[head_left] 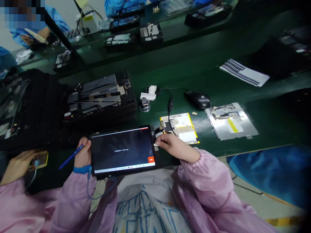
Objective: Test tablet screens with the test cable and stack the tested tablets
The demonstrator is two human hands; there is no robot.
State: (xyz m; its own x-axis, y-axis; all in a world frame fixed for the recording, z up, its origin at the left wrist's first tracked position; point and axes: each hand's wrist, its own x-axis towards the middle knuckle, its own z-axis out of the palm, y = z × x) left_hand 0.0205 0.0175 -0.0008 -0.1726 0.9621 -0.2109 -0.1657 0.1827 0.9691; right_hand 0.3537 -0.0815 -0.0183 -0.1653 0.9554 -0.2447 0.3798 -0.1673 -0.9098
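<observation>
My left hand (82, 152) grips the left edge of a tablet-like screen (121, 152), which is lit with a dark picture and an orange square in one corner. A blue pen (70, 157) sticks out from the same hand. At the screen's right edge, my right hand (167, 142) is closed in a pinch; its fingers hide what they hold. Just beyond it lies a white battery pack (187, 121) with yellow edges, and a black cable (171, 105) runs over it. A blue wrist strap (82, 169) with a coiled cord is on my left wrist.
Stacked black device panels (102, 97) stand behind the screen. A mouse (198, 99), a silver metal plate (233, 123) and a keyboard-pattern sheet (243, 72) lie to the right. At far left, a co-worker's hand (20, 163) touches a yellow-edged part. A blue seat (267, 171) is below the table edge.
</observation>
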